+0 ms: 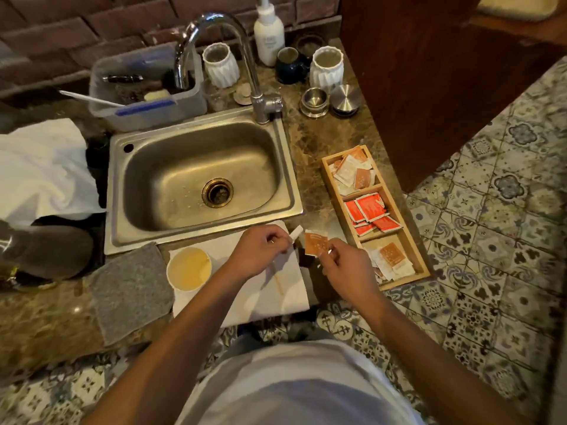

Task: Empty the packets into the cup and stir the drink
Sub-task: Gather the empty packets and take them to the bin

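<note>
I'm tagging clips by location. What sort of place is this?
Probably a small drinks station or kitchenette: a stainless steel sink with a curved chrome tap, and a wooden three-part tray of sachets on a marble-look counter.

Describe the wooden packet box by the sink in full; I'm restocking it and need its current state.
The wooden box is a long, pale, open-topped tray lying flat on the brown stone counter, right of the sink. Two dividers make three compartments: the far one holds white and orange packets, the middle red ones, the near one white and orange again. All are loosely heaped. Neither hand touches it.
</note>
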`<state>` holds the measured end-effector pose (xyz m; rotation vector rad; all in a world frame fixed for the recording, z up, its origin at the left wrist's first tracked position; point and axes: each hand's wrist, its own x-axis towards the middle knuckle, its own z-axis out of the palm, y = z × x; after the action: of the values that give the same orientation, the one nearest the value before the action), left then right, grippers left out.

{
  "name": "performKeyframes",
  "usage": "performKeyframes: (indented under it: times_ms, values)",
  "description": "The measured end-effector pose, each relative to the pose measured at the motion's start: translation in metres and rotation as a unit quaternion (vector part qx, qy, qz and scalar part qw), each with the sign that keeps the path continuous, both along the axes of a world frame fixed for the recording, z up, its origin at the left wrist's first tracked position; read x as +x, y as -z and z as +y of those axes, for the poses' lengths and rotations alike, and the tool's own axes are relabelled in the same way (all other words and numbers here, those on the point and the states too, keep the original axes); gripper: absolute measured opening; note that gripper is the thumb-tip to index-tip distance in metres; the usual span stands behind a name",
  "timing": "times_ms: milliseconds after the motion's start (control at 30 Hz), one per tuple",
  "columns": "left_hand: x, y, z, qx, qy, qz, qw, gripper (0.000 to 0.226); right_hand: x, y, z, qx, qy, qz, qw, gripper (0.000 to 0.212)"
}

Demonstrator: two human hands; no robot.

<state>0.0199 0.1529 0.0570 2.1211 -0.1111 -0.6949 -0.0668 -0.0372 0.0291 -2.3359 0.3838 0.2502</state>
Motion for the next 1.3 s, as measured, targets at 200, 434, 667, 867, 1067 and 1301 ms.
performKeyframes:
  times_ms: [200, 434, 667, 867, 1067, 1301]
  values:
    - [-0.018, -0.031, 0.044, -0.097, -0.126, -0.023, 0.987, 0.013, 0.019, -0.037, 0.024, 0.052, -0.034, -0.034, 0.997, 0.02]
    - [-0.052, -0.054, 0.125, -0.125, -0.198, -0.102, 0.967, 0.007, 0.024, -0.085, 0.088, 0.123, -0.063, -0.057, 0.989, 0.013]
    - [-0.103, -0.066, 0.212, -0.151, -0.295, -0.159, 0.93, 0.011, 0.004, -0.106, 0.18, 0.187, -0.092, -0.081, 0.975, 0.022]
    - [-0.157, -0.066, 0.289, -0.157, -0.364, -0.167, 0.903, 0.012, -0.015, -0.117, 0.259, 0.215, -0.134, -0.081, 0.964, 0.024]
    - [-0.216, -0.059, 0.352, -0.145, -0.465, -0.142, 0.862, 0.012, -0.035, -0.107, 0.333, 0.242, -0.21, -0.043, 0.946, 0.034]
    - [-0.275, -0.03, 0.393, -0.11, -0.607, -0.093, 0.782, 0.013, -0.045, -0.073, 0.408, 0.25, -0.301, 0.075, 0.917, 0.037]
